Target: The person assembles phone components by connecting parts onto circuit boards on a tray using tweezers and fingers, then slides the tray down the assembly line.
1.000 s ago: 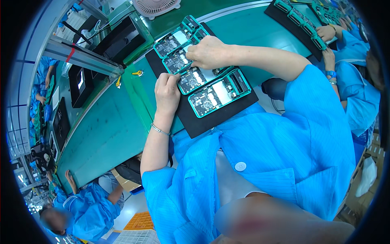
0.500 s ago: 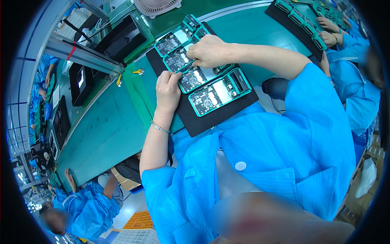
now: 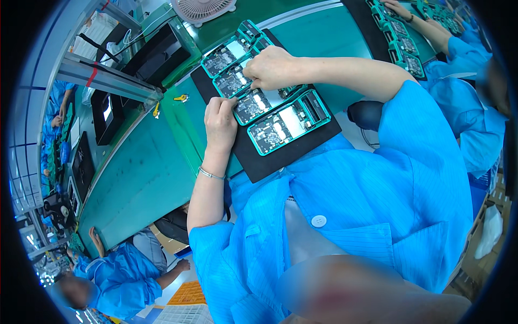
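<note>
A black mat (image 3: 259, 159) on the green bench carries several teal-framed circuit board assemblies side by side. My left hand (image 3: 220, 121) rests on the mat's left edge, fingertips pinching the near-left corner of the third assembly (image 3: 258, 103). My right hand (image 3: 274, 67) lies curled over the middle of the row, fingers pressed down between the second assembly (image 3: 233, 82) and the third. The nearest assembly (image 3: 288, 123) lies untouched, board face up. A metal bracelet (image 3: 209, 174) circles my left wrist.
A white fan (image 3: 202, 7) stands at the back. A grey rail (image 3: 108, 80) and black boxes (image 3: 154, 54) sit to the left. A small yellow part (image 3: 182, 98) lies on the green belt (image 3: 140, 173). Co-workers in blue coats work at right (image 3: 458, 59) and lower left (image 3: 121, 281).
Both hands stay on the row of assemblies; my left fingertips have shifted slightly onto the third assembly's corner. Nothing else has visibly moved.
</note>
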`<state>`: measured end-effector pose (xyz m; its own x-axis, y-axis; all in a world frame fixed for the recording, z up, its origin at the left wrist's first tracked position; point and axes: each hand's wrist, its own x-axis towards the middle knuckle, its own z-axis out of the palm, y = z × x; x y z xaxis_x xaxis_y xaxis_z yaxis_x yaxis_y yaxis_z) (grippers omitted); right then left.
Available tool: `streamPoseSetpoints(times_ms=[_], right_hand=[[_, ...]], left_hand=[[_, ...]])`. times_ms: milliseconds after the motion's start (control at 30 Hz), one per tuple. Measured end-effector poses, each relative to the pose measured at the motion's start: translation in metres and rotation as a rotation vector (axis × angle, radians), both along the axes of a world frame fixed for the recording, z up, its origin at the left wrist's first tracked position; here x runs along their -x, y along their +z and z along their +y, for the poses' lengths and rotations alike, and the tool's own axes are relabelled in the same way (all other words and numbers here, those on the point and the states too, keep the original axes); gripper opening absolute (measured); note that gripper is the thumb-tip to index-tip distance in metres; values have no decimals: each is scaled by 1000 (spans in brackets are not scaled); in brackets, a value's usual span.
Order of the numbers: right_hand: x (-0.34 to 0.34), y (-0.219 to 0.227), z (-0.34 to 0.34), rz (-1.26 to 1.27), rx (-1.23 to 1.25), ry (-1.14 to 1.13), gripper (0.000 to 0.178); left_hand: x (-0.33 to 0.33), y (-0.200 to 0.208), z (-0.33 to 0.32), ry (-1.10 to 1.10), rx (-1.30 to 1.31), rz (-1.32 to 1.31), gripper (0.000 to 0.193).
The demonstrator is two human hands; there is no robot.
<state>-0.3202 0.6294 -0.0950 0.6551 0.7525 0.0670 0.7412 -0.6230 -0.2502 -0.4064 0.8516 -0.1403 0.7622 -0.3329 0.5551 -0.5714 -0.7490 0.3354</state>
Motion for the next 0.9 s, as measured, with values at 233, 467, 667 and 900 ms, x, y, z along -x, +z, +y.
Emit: streamPoseSetpoints(times_ms=[233,467,667,900], right_hand=[[-1,1,0,28,18,-13,24],[1,-1,1,20,12,-31,24],[0,4,0,43,47,-13,24],[3,3,-1,23,28,-1,23]], left_hand=[[1,0,0,5,16,4,18],[2,-2,0,-8,30,-3,17],[2,1,-1,-12,11,-1,19],[-3,9,4,-97,-90,24,21]])
